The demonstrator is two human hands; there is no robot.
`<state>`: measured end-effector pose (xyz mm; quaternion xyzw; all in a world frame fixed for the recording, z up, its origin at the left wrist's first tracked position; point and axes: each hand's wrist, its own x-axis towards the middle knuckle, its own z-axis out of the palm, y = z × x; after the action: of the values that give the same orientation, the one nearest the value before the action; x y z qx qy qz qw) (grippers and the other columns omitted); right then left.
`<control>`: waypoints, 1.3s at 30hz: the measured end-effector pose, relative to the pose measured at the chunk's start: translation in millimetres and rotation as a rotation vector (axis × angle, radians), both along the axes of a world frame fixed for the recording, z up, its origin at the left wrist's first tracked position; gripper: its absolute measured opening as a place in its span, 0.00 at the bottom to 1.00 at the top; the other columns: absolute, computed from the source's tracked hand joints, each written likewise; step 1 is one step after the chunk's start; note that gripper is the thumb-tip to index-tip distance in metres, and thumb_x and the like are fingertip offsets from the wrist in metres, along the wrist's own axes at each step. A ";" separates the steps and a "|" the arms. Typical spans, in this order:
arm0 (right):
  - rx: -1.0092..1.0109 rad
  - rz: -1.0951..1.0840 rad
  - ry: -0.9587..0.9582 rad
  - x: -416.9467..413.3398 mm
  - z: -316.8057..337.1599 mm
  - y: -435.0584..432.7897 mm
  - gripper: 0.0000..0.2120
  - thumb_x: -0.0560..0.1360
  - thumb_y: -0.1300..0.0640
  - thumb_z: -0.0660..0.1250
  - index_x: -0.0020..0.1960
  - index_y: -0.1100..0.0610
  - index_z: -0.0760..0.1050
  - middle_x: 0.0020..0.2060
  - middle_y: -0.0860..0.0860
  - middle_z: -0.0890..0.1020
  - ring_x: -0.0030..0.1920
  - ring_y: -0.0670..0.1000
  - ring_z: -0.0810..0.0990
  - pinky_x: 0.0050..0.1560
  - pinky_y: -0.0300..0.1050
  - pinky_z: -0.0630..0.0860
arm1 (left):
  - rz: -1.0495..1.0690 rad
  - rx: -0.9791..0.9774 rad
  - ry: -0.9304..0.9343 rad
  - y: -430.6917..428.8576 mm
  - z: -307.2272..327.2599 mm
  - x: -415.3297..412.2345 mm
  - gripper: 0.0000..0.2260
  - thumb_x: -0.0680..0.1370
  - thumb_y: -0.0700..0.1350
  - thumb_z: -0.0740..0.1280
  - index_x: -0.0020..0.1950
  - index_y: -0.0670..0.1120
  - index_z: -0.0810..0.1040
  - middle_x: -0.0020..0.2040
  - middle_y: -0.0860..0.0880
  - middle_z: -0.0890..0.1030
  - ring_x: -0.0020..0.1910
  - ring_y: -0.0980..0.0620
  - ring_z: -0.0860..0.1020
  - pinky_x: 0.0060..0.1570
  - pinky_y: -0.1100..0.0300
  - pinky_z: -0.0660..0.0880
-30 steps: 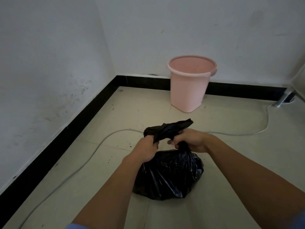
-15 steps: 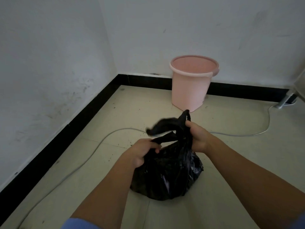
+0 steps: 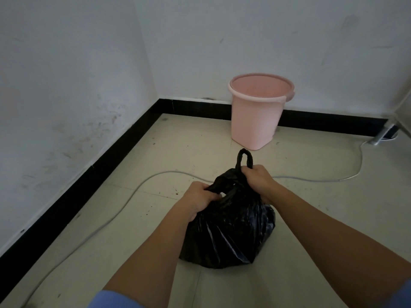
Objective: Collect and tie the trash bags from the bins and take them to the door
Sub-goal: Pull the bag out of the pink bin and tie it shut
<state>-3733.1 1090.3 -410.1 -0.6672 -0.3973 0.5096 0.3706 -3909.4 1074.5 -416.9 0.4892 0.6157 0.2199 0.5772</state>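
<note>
Reader: Position of the trash bag point(image 3: 226, 232)?

Legend: On the floor point(image 3: 322, 252), directly beneath both hands, its bulk swelling toward the viewer. The pink bin point(image 3: 255, 121) stands beyond it by the far wall, apart from the bag, with no liner visible.

Reader: Grip state?

Legend: Both fists are clenched on black plastic. The left hand point(image 3: 198, 201) wraps a bunched tail of the neck at the bag's upper left. The right hand point(image 3: 258, 176) clamps the twisted strand on the far side, and a narrow loop point(image 3: 244, 158) stands upright above its knuckles.

Reader: Governing relation for the coming move?

Legend: The neck runs from near-left to far-right between the fists, with the bag's mass hanging below that line. The step is judged to be knot tightening, so the tails would likely be drawn apart along this axis (the knot lies hidden between the fists, so whether it has closed cannot be told). The right hand is nearer the loop and better placed to lift by it.

Reader: Arm pose?

Legend: Both forearms reach forward and down and converge on the neck, backs of the hands uppermost. A grey cable point(image 3: 133, 192) crosses the floor behind the bag, a possible snag when it is carried off.
</note>
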 end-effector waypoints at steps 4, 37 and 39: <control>-0.011 -0.025 0.209 -7.6 3.3 -4.7 0.10 0.78 0.58 0.62 0.41 0.62 0.76 0.35 0.55 0.77 0.34 0.53 0.75 0.36 0.43 0.72 | 0.136 0.113 0.339 5.8 -14.1 -6.4 0.12 0.75 0.40 0.64 0.31 0.42 0.71 0.32 0.47 0.74 0.31 0.50 0.71 0.31 0.60 0.65; 0.010 -0.487 0.790 29.0 -5.1 10.5 0.12 0.82 0.56 0.53 0.50 0.59 0.74 0.48 0.56 0.85 0.48 0.55 0.83 0.48 0.52 0.78 | 0.682 -0.157 -0.957 26.3 14.4 -43.9 0.09 0.77 0.35 0.64 0.37 0.44 0.70 0.21 0.50 0.65 0.27 0.53 0.70 0.50 0.52 0.76; 0.013 -0.643 0.872 46.9 -7.4 9.9 0.13 0.82 0.58 0.51 0.43 0.58 0.70 0.36 0.55 0.81 0.36 0.53 0.81 0.40 0.50 0.77 | 0.782 -0.165 -0.931 24.5 -1.2 -61.5 0.12 0.77 0.33 0.59 0.36 0.44 0.66 0.19 0.49 0.64 0.22 0.54 0.64 0.41 0.58 0.74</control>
<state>-3686.2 1100.2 -417.5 -0.4797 0.0145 0.5975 0.6424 -3971.0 1099.0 -418.1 0.0334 0.4477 0.5577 0.6981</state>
